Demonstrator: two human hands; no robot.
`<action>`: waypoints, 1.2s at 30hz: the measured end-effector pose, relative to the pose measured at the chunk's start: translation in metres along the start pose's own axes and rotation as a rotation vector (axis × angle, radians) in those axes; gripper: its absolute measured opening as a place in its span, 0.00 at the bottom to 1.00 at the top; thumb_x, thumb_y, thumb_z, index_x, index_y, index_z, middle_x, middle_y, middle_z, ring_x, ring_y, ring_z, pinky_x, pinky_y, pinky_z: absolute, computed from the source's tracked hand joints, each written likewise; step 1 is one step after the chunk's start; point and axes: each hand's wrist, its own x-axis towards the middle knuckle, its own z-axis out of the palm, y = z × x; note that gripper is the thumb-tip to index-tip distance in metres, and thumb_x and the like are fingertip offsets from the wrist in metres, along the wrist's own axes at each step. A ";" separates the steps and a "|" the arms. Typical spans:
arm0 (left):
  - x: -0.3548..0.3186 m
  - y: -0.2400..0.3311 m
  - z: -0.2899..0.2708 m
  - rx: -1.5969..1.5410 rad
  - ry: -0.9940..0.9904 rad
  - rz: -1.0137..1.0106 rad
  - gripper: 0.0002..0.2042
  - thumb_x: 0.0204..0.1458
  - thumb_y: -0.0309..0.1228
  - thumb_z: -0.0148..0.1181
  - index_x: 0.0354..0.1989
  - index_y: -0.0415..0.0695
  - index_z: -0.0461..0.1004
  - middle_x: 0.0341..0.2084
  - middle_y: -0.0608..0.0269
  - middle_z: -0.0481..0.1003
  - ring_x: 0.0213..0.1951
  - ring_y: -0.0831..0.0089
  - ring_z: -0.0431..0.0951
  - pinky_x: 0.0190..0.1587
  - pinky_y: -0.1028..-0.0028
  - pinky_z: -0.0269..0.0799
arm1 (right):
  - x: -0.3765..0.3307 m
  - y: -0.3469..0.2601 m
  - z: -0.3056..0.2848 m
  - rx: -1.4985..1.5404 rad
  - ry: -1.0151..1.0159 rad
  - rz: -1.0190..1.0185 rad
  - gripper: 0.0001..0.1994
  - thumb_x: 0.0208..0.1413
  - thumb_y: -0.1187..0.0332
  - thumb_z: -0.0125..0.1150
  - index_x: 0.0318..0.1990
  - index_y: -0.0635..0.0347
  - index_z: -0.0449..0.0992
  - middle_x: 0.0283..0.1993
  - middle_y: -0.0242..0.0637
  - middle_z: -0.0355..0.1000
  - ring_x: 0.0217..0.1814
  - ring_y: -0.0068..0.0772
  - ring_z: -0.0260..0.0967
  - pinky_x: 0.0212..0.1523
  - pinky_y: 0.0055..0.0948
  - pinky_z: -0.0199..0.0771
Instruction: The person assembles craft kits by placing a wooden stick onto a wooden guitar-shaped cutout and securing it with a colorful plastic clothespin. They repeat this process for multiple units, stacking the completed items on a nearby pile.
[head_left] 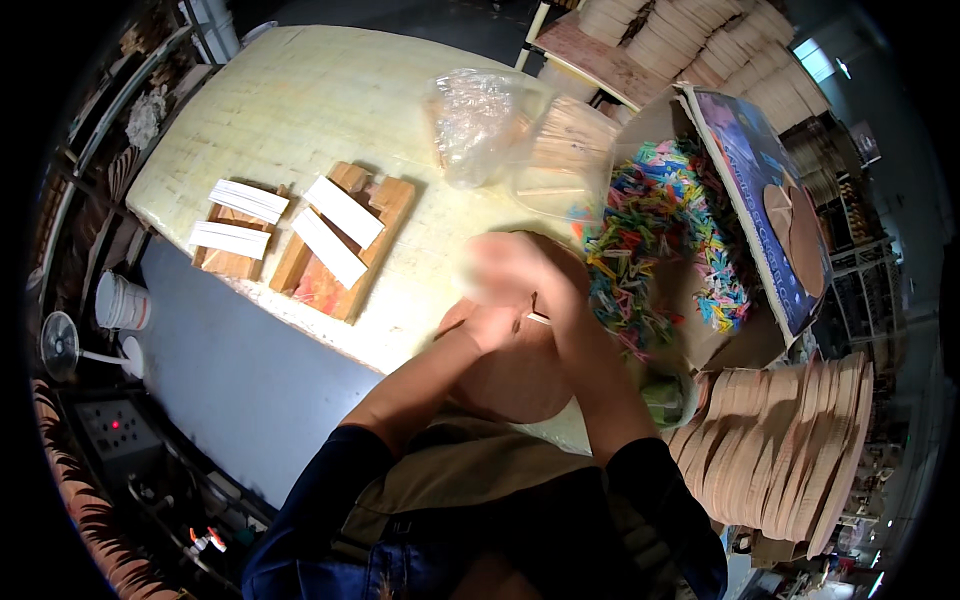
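A brown, rounded wooden panel [520, 375] is set flat on a pale tabletop [300, 95], with its lower end brought close to the near edge, in front of an apron [450, 465]. It is covered in part by two bare hands. The left hand [490, 325] is placed low over the panel's middle and is partly hidden; whether anything is gripped by it cannot be told. The right hand [503, 268] is reached across above it and blurred, so its finger position cannot be told either. A small pale strip [538, 318] is seen on the panel, just beside the right wrist.

To the left, a stretch of tabletop is left between the panel and two wooden frames [397, 205], which are topped with white strips [330, 248] and set near the table's edge. Beyond the panel's far end, room is narrowed by a clear bag of thin wooden sticks [570, 150]. The right side is hemmed in by many-coloured clips [640, 240], heaped beside the panel and up against an open box with a printed flap [735, 150].
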 end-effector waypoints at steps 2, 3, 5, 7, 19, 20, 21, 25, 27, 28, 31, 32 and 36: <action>0.014 0.047 -0.029 0.078 0.003 0.124 0.08 0.37 0.17 0.52 0.29 0.39 0.70 0.33 0.51 0.71 0.41 0.52 0.70 0.42 0.61 0.67 | -0.030 0.005 -0.035 -0.121 0.390 -0.260 0.10 0.53 0.66 0.58 0.38 0.62 0.76 0.32 0.29 0.73 0.33 0.23 0.70 0.34 0.23 0.71; 0.019 0.056 -0.033 0.067 -0.008 0.134 0.08 0.37 0.17 0.52 0.28 0.39 0.69 0.33 0.51 0.70 0.40 0.51 0.70 0.42 0.61 0.67 | -0.036 0.035 -0.073 -0.425 0.704 -0.373 0.11 0.53 0.65 0.59 0.40 0.61 0.75 0.32 0.29 0.73 0.32 0.26 0.71 0.34 0.23 0.71; 0.013 0.057 -0.038 0.059 -0.010 0.103 0.07 0.37 0.16 0.52 0.27 0.39 0.68 0.32 0.51 0.69 0.38 0.51 0.69 0.41 0.61 0.67 | -0.084 0.041 -0.099 -0.799 0.913 -0.094 0.13 0.53 0.65 0.59 0.45 0.57 0.74 0.40 0.37 0.74 0.39 0.35 0.72 0.42 0.31 0.71; 0.015 0.052 -0.036 0.027 0.007 0.119 0.06 0.38 0.15 0.50 0.25 0.39 0.66 0.31 0.52 0.68 0.37 0.51 0.69 0.41 0.61 0.67 | -0.125 0.060 -0.112 -1.004 0.713 -0.072 0.15 0.49 0.66 0.61 0.46 0.54 0.74 0.48 0.42 0.70 0.48 0.43 0.68 0.49 0.38 0.66; -0.012 0.068 -0.106 0.106 0.291 -0.102 0.15 0.47 0.18 0.54 0.45 0.38 0.70 0.39 0.50 0.71 0.41 0.55 0.73 0.45 0.66 0.70 | -0.175 0.115 -0.067 -1.480 0.897 -0.032 0.18 0.43 0.72 0.55 0.46 0.62 0.72 0.56 0.52 0.62 0.59 0.55 0.57 0.59 0.49 0.56; -0.023 0.059 -0.121 0.112 0.378 -0.126 0.15 0.47 0.18 0.54 0.45 0.38 0.70 0.39 0.50 0.71 0.41 0.56 0.74 0.45 0.67 0.71 | -0.185 0.131 -0.072 -1.499 0.897 0.050 0.18 0.45 0.71 0.54 0.47 0.63 0.70 0.56 0.54 0.62 0.58 0.56 0.58 0.58 0.50 0.57; -0.038 0.048 -0.139 0.130 0.468 -0.155 0.15 0.48 0.18 0.55 0.45 0.38 0.70 0.39 0.50 0.71 0.41 0.57 0.74 0.45 0.68 0.71 | -0.193 0.150 -0.075 -1.513 0.889 0.130 0.18 0.48 0.69 0.53 0.49 0.63 0.68 0.55 0.55 0.63 0.58 0.57 0.59 0.57 0.50 0.58; -0.110 -0.051 -0.229 -0.058 1.112 -0.475 0.11 0.54 0.26 0.54 0.45 0.39 0.69 0.31 0.62 0.72 0.34 0.74 0.74 0.40 0.74 0.71 | -0.210 0.194 -0.094 -1.628 0.872 0.194 0.23 0.50 0.60 0.56 0.52 0.62 0.66 0.54 0.56 0.63 0.52 0.56 0.64 0.50 0.50 0.64; -0.117 -0.031 -0.285 -0.269 1.420 -0.803 0.11 0.53 0.28 0.55 0.44 0.38 0.70 0.29 0.62 0.73 0.33 0.74 0.73 0.38 0.74 0.71 | -0.212 0.178 -0.093 -1.412 1.093 -0.187 0.23 0.49 0.60 0.59 0.51 0.62 0.68 0.53 0.54 0.65 0.48 0.54 0.67 0.47 0.50 0.67; -0.142 -0.060 -0.312 -0.163 1.531 -0.770 0.11 0.52 0.28 0.55 0.42 0.38 0.70 0.30 0.62 0.73 0.32 0.73 0.73 0.37 0.74 0.70 | -0.212 0.177 -0.097 -1.470 1.057 -0.128 0.22 0.49 0.61 0.59 0.51 0.62 0.68 0.52 0.53 0.65 0.47 0.52 0.68 0.46 0.48 0.68; -0.210 -0.144 -0.380 0.046 1.717 -0.802 0.10 0.50 0.27 0.55 0.41 0.37 0.71 0.32 0.60 0.74 0.30 0.73 0.73 0.33 0.74 0.70 | -0.212 0.177 -0.112 -1.329 0.970 0.069 0.20 0.50 0.64 0.59 0.50 0.62 0.70 0.49 0.51 0.68 0.44 0.47 0.70 0.43 0.41 0.70; -0.208 -0.151 -0.391 0.037 1.736 -0.865 0.12 0.51 0.29 0.57 0.40 0.35 0.71 0.30 0.60 0.74 0.27 0.72 0.73 0.31 0.73 0.70 | -0.222 0.167 -0.114 -1.074 0.958 0.140 0.19 0.51 0.65 0.58 0.50 0.63 0.70 0.48 0.50 0.68 0.43 0.45 0.71 0.42 0.38 0.70; -0.172 -0.129 -0.415 -0.358 1.642 -1.085 0.08 0.50 0.29 0.62 0.30 0.36 0.74 0.22 0.62 0.74 0.19 0.74 0.70 0.20 0.73 0.66 | -0.244 0.122 -0.065 -0.827 1.159 0.096 0.17 0.55 0.69 0.55 0.52 0.64 0.69 0.45 0.45 0.70 0.39 0.36 0.70 0.40 0.31 0.70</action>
